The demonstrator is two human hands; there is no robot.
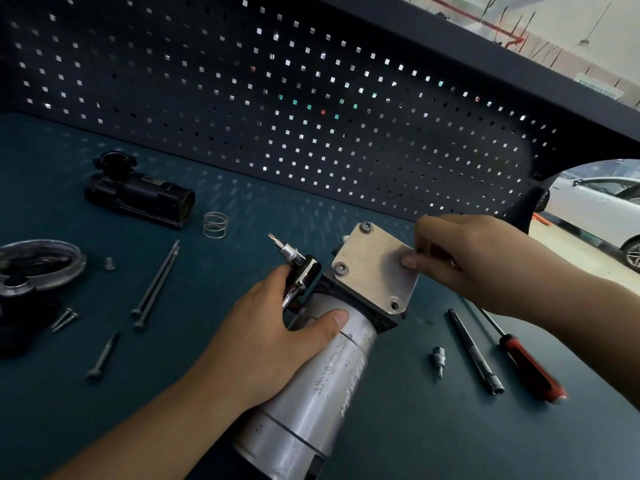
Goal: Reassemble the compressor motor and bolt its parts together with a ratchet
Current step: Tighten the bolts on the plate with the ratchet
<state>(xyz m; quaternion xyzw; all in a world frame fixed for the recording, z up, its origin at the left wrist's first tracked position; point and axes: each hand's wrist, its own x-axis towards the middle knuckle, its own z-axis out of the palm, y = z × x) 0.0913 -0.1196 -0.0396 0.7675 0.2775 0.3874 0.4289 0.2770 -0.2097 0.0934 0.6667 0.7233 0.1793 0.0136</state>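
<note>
Fingers of our right hand pinch the right corner of the square plate capping the compressor motor, which lies mid-workbench, its tail running out of view toward us. Our left hand grips the ratchet, thumb across the casing. Lettering there is too blurred to read. Teal benchtop shows between motor and extension bar.

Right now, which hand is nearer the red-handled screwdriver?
Right. The right hand pinches the plate corner, beyond the screwdriver; the left hand grips ratchet and motor body, across the motor.
</note>
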